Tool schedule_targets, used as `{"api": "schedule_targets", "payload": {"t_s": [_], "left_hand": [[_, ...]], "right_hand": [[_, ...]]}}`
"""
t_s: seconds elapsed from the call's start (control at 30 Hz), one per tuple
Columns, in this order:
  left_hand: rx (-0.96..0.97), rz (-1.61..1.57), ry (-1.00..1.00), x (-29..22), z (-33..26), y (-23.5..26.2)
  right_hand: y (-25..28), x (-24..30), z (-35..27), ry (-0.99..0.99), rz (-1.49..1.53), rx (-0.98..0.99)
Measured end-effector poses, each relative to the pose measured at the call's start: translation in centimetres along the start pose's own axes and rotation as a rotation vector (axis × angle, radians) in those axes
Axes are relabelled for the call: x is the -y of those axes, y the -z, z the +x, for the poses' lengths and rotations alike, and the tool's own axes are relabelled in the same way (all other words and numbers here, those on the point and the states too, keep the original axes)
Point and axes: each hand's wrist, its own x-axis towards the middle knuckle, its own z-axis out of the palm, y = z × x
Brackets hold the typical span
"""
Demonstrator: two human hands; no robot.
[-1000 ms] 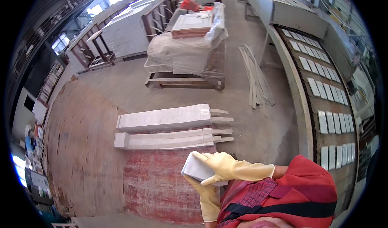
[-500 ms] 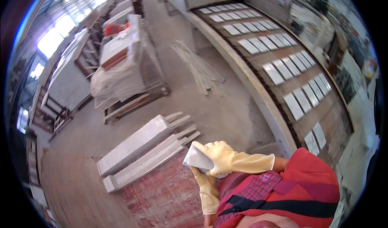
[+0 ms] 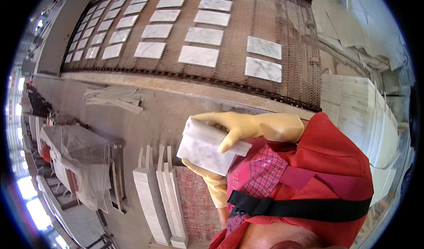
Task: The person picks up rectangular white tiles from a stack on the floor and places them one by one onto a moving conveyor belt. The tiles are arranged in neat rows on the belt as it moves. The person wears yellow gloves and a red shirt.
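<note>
A small stack of white marble tiles (image 3: 201,149) is held in front of my chest. From below, my left hand (image 3: 211,182) supports the stack, its yellow-gloved fingers closed against the underside and edge. Above it, my right hand (image 3: 234,125), gloved the same way, grips the upper tile, thumb on the near side and fingers over the far edge. That upper tile looks tilted against the one beneath; how many tiles there are is hard to tell. Beyond the hands, a brown mesh conveyor belt (image 3: 238,94) carries rows of marble tiles, with two grey-veined tiles (image 3: 263,69) closest to its right end.
A pale rail (image 3: 176,87) and dark chain border the belt's near side. Long white stone strips (image 3: 152,205) lie on a worn red board (image 3: 198,205) at lower left. Plastic-wrapped slabs (image 3: 84,160) stand farther left, pale panels (image 3: 353,98) at right. Loose strips (image 3: 115,98) lie on the floor.
My view has swung right, so the conveyor now spreads across the top. The tile stack has turned to show its broad face, and my right hand's thumb and fingers have spread around the upper tile.
</note>
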Motion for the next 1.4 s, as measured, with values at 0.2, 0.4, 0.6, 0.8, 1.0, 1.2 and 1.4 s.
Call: {"api": "schedule_targets", "payload": {"t_s": [0.2,0.4,0.6,0.8,1.0,1.2,1.4], "left_hand": [[0.137,-0.502,0.290,2.5,1.5,-1.2],[0.180,-0.491,0.274,4.3,2.7,-5.3],[0.226,-0.537,0.328,6.0,3.4,-7.4],[0.216,-0.571,0.326,7.4,4.5,-8.7],[0.151,-0.615,0.333,8.3,5.6,-11.3],[0.185,-0.593,0.363,9.0,7.5,-9.9],[0.174,-0.591,0.373,9.2,9.0,-11.6]], "right_hand": [[8.0,0.0,-8.7,0.094,0.522,-0.270],[18.4,1.4,-13.7,0.141,0.286,-0.639],[31.8,3.6,-11.1,-0.142,-0.862,-0.887],[39.1,4.8,-6.6,-0.369,-1.426,-0.807],[41.8,4.2,-4.7,-0.523,-1.534,-0.635],[42.1,4.3,-4.5,-0.571,-1.585,-0.535],[42.6,4.8,-4.2,-0.618,-1.580,-0.469]]}}
